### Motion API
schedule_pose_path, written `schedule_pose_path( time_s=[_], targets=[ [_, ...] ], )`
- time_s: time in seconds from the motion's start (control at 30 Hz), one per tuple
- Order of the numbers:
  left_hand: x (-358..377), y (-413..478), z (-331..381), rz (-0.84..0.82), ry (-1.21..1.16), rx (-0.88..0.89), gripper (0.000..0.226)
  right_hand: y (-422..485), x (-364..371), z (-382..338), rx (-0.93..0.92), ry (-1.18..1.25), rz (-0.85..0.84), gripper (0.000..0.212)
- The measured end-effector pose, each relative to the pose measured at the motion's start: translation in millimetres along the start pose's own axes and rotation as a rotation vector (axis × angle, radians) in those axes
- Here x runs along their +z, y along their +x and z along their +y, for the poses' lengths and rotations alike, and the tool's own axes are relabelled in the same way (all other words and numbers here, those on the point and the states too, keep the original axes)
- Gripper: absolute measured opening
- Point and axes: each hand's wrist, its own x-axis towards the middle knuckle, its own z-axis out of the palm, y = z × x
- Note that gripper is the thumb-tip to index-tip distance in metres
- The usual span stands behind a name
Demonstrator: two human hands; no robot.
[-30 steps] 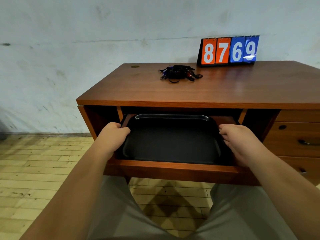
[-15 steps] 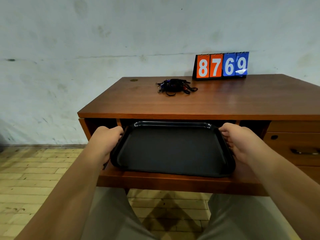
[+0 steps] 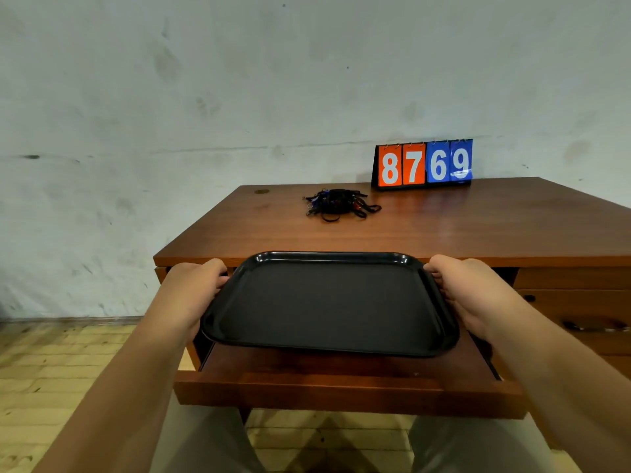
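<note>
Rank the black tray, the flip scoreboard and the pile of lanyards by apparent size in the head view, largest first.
1. black tray, by far, though nearest the camera.
2. flip scoreboard.
3. pile of lanyards, slightly smaller; both sit farther back.

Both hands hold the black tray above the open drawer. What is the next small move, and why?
Probably raise the tray slightly and carry it forward onto the desk top. The left hand and right hand grip its side edges, it hangs above the drawer, and its far rim is about level with the desk's front edge. Bare wood lies before the black straps.
</note>
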Motion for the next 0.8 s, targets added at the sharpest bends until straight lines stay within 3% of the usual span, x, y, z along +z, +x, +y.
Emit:
schedule_pose_path(
  time_s=[0.27,0.37,0.6,0.73,0.8],
  targets=[
    [11,27,9,0.037,-0.051,0.013,0.021,24,11,-13,-0.041,0.071,0.047,0.037],
    [20,36,12,0.037,-0.062,0.033,0.014,46,15,-18,-0.061,0.099,0.071,0.023],
    [39,51,6,0.064,-0.022,0.124,0.012,87,22,-30,-0.064,0.078,0.069,0.017],
    [50,60,12,0.120,0.120,0.139,0.061,103,27,-36,-0.062,0.006,0.069,0.018],
    [55,65,17,0.105,0.168,0.173,0.070,119,27,-35,-0.057,-0.042,0.078,0.021]
  ],
)
